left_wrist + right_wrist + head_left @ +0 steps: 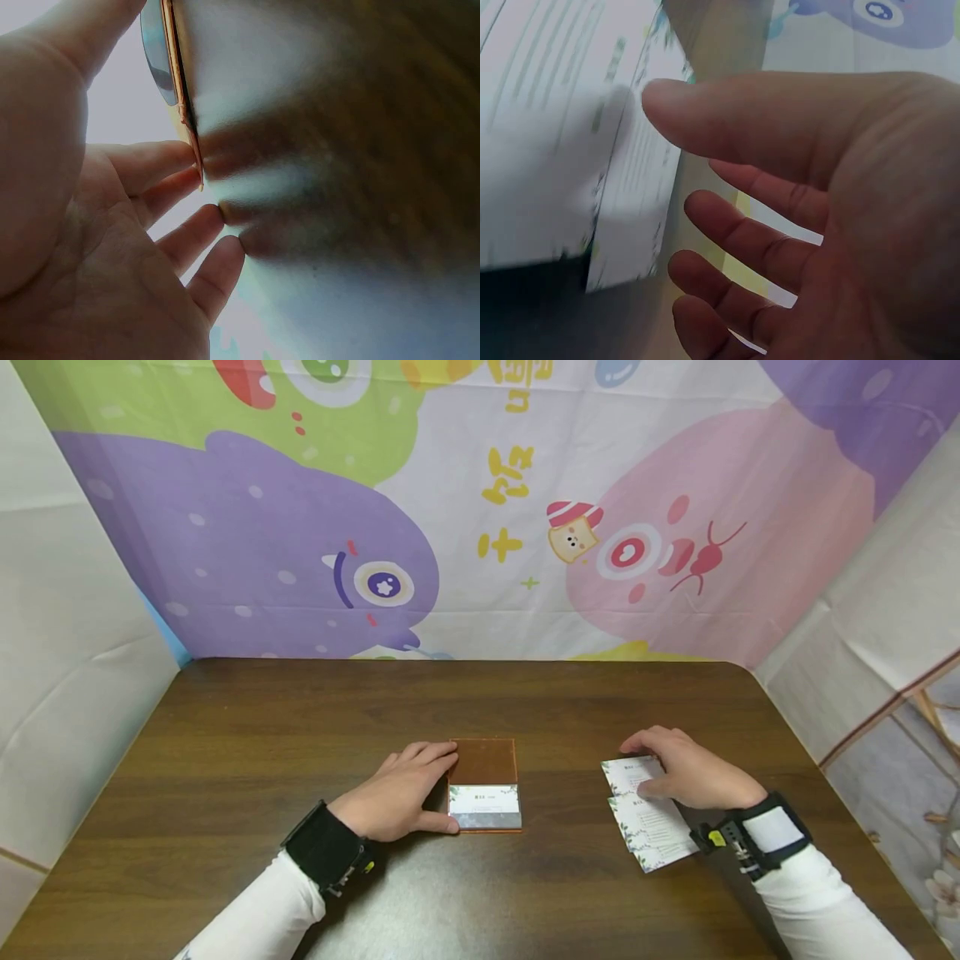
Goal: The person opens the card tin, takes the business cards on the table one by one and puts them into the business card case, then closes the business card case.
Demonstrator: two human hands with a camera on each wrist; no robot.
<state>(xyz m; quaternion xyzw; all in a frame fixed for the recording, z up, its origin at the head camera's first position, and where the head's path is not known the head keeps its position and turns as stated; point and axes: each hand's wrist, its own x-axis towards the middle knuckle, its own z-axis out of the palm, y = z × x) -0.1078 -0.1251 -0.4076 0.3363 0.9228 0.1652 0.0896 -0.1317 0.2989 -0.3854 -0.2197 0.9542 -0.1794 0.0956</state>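
Note:
A brown card holder [483, 762] lies unfolded on the table, and a white printed card [483, 797] with leafy corners sits in its near half. My left hand [401, 789] rests along the holder's left side, thumb at the near corner and fingertips at the far one. In the left wrist view the fingers [196, 232] are spread, reaching the holder's thin edge [180, 97] and the tabletop. To the right, several matching cards [652, 831] overlap in a loose pile. Over their far end is my right hand [697, 772], its thumb [697, 112] overlapping the cards in the right wrist view.
The dark wooden table [300, 710] carries the holder and cards. A cartoon-printed cloth [480, 527] hangs along its back edge. Pale cloth [82, 610] rises at the left, and a patterned panel [900, 760] stands at the right.

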